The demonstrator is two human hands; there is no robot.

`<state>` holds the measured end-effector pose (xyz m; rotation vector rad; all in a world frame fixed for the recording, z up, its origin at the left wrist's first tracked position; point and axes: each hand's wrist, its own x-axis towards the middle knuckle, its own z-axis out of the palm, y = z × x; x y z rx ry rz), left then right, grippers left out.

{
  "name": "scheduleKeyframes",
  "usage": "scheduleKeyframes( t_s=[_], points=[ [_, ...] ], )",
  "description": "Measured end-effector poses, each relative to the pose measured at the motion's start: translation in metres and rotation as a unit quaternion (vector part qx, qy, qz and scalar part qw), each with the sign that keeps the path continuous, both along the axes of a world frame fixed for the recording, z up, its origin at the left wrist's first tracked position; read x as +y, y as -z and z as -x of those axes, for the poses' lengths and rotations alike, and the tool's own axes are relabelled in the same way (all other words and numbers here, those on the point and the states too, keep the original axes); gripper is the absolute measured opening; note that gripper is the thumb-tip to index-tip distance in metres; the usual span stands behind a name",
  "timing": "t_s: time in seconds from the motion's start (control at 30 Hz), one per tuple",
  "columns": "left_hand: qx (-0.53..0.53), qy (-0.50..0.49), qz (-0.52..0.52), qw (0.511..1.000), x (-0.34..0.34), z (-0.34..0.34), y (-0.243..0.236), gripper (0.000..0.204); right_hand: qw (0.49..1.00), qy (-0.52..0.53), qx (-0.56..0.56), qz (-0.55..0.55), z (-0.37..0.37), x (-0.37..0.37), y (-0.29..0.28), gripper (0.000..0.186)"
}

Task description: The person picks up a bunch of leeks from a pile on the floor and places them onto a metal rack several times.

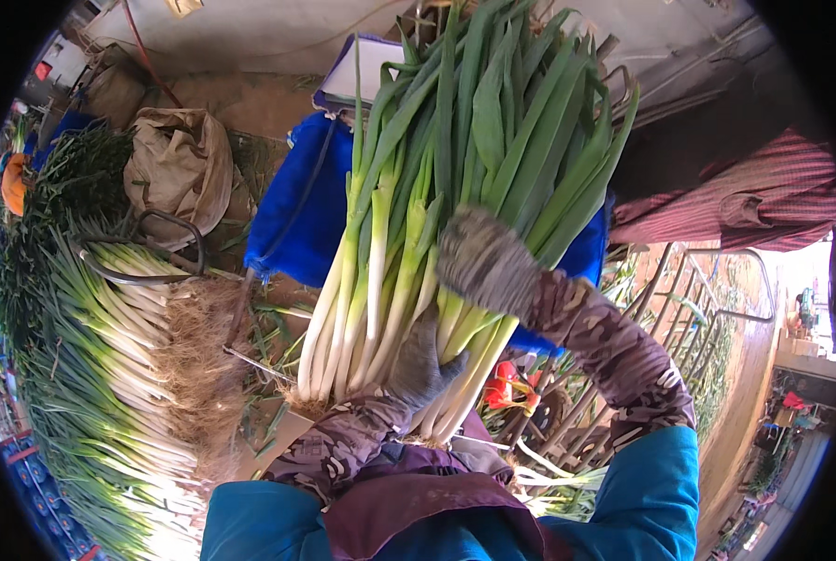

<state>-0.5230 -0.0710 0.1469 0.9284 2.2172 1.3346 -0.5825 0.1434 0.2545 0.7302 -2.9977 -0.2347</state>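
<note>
A large bundle of long green onions [376, 252] lies in front of me, white root ends toward my body and broad green leaves pointing away. My left hand [422, 360], in a grey glove, rests on the white stalks near their lower end, thumb spread to the side and fingers lying along the stalks. Higher up, my right hand [488, 262], in a worn grey glove, is closed over stalks where the white turns green; its fingertips are partly hidden. Blue cloth [296, 206] shows beneath and beside the bundle.
On the left lies a long heap of onions [109, 365] with shaggy roots, a curved dark metal handle [170, 271] over it. Behind it sits a tan sack [177, 173]. A metal rack [689, 309] and red-striped cloth [764, 192] are at right. A red-and-yellow item [511, 386] lies below my right forearm.
</note>
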Motion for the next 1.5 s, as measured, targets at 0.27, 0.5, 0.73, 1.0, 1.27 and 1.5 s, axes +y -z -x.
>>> scheduleKeyframes(
  t_s=[0.27,0.5,0.73,1.0,1.27,1.5],
  points=[
    [-0.049,0.019,-0.075,0.996,-0.003,-0.003,-0.006,0.087,0.988,0.02,-0.152,-0.037,0.016,0.023,-0.001,0.043],
    [-0.16,0.048,-0.048,0.985,-0.016,0.018,0.001,0.086,0.961,0.101,-0.219,-0.138,0.111,0.036,-0.001,0.032],
    [0.165,-0.036,-0.018,0.985,0.0,0.011,-0.031,0.08,0.952,0.135,-0.252,-0.112,0.128,0.025,-0.016,0.034],
    [-0.219,-0.036,-0.073,0.972,-0.003,0.066,-0.023,0.067,0.997,0.054,0.061,0.014,0.069,0.012,-0.072,0.038],
    [-0.283,-0.024,-0.066,0.956,0.0,0.056,-0.005,0.066,0.992,0.093,-0.022,0.085,0.031,0.023,-0.029,0.039],
    [-0.292,-0.041,-0.054,0.954,0.008,0.064,0.002,0.074,0.992,0.068,0.048,0.097,0.063,0.03,0.01,0.03]
  ],
)
